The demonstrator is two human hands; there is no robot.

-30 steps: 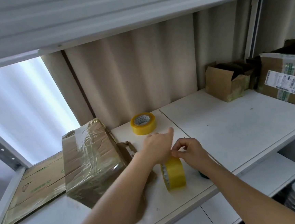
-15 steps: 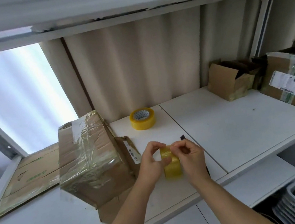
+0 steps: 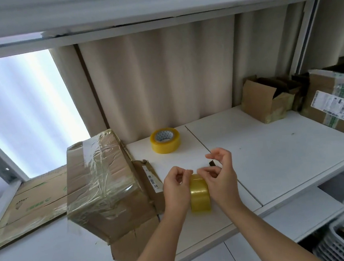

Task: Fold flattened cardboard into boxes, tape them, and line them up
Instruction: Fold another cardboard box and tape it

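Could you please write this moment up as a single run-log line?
step: finding tape end | left hand: holds upright tape roll | right hand: picks at its top | taped box: left of hands | spare roll: flat behind

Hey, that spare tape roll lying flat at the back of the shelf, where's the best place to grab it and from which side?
Probably from above. The spare tape roll lies flat with its hole facing up, so one finger can go in the core with the thumb on the outer wall. The front side is open; the taped box stands close on its left.
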